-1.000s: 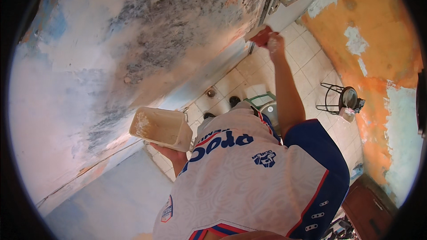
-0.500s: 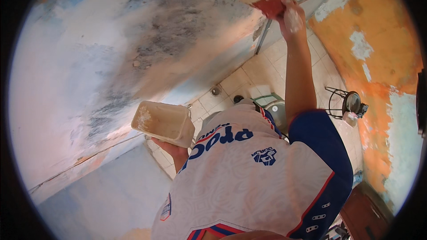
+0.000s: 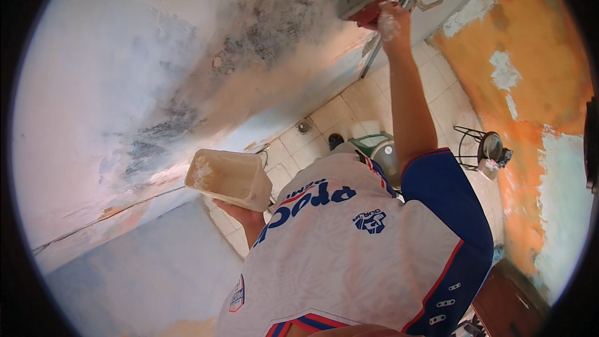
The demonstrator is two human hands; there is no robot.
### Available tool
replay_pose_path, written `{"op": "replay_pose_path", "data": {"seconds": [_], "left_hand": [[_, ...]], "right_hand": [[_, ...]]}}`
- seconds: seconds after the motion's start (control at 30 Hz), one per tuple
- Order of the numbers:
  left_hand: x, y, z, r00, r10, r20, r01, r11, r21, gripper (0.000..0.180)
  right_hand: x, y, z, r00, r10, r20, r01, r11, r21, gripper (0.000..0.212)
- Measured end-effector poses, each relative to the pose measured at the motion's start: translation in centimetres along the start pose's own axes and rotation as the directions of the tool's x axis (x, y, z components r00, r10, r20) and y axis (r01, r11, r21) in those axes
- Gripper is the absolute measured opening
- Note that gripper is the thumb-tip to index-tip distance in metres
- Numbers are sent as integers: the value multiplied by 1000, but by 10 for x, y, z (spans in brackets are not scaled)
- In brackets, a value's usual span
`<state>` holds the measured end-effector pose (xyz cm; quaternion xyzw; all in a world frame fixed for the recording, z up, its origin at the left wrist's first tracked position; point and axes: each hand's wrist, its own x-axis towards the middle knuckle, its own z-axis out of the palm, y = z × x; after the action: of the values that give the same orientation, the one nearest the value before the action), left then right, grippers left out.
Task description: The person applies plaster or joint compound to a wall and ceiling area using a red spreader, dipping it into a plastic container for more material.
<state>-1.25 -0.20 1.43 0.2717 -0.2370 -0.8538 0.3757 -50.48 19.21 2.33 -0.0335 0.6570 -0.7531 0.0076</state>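
Note:
My right hand (image 3: 394, 22), dusted with white, is raised at the top right and wrapped round a wide red brush (image 3: 369, 12). The brush's pale end is against or very near the wall (image 3: 187, 75), over a dark, mottled patch; motion blurs it, so contact is hard to judge. At the lower left, my left hand (image 3: 242, 212) supports a cream rectangular tub (image 3: 253, 181) from its near side and underside. White residue coats one inner end of the tub. Most of my left fingers are hidden behind it.
A door frame edge (image 3: 374, 56) and door handle (image 3: 427, 1) lie right of the brush. On the tiled floor (image 3: 368, 97) stand a green-rimmed basin (image 3: 388, 157) and a small black metal stand (image 3: 471, 143). An orange, patchy wall (image 3: 536, 75) rises on the right, above brown furniture (image 3: 508, 299).
My right hand has moved the brush slightly left and down along the wall, and the brush has tilted. My left hand and the tub stay almost in place.

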Motion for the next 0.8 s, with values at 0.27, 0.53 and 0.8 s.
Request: {"op": "replay_pose_path", "data": {"seconds": [0.27,0.53,0.8], "left_hand": [[-10,16,-50,998,-18,-65,20,999,31,82],[-32,33,-71,1000,-7,2,7,997,78,80],[-49,39,-97,997,-31,-73,37,996,82,78]], "right_hand": [[-45,102,-67,964,264,-31,-236,906,351,29],[-4,155,-22,958,240,159,-284,882,377,32],[-53,-14,-36,987,130,90,-150,949,277,32]]}}
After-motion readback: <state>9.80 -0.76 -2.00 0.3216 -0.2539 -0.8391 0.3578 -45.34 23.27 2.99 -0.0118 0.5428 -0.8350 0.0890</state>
